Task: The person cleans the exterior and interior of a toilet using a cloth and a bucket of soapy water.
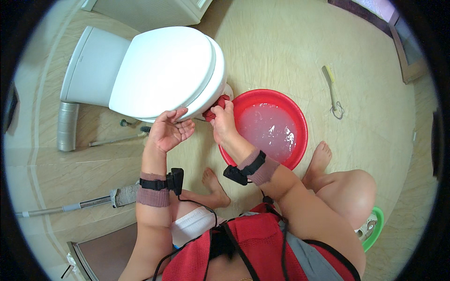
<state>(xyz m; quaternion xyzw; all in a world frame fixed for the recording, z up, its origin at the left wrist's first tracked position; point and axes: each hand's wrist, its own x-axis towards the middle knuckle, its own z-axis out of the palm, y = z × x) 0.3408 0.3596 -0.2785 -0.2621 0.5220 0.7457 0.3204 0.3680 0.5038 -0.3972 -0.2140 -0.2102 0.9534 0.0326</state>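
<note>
A dark red cloth [220, 103] is bunched in my right hand [224, 121], against the lower side of the white toilet bowl [219, 73] near its base. My left hand [172, 130] is palm up with fingers apart and holds nothing. Its fingertips are close to the rim under the closed toilet lid [165, 66]; whether they touch it I cannot tell. Right beside my right hand stands a red plastic basin [303, 123], with cloudy water [263, 130] in it. Part of the cloth is hidden behind my right fingers.
A long-handled scrub brush [329, 86] lies on the tiled floor at right. Left are a toilet brush [119, 139], a silver pipe [68, 126] and a flat mop [123, 195]. A green basin [378, 228] sits behind my right knee, and a white cabinet [151, 14] stands beyond the toilet.
</note>
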